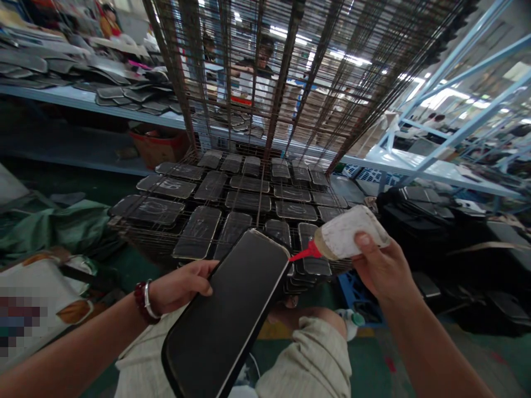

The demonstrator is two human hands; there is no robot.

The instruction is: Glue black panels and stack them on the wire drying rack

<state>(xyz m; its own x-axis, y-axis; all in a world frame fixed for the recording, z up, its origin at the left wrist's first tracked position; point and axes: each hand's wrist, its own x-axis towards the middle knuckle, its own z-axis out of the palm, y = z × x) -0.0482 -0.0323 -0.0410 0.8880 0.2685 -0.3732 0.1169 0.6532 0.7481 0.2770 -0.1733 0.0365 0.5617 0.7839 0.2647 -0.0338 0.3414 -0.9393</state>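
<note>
My left hand grips the left edge of a black rectangular panel with rounded corners, thumb on top. The panel slants across my lap, its far end raised. A pale line runs along its rim. In my right hand is a white squeeze glue bottle, tipped to the left. Its red nozzle points at the panel's far right corner, and the tip seems to touch the rim there. Beyond the panel, several similar dark panels lie in rows on a wire rack.
Tall wire rack shelves tilt up behind the panels. A blue table at the left back carries stacked dark pieces. Black bags are piled at the right. A bottle with a green cap stands by my leg. A person is behind the rack.
</note>
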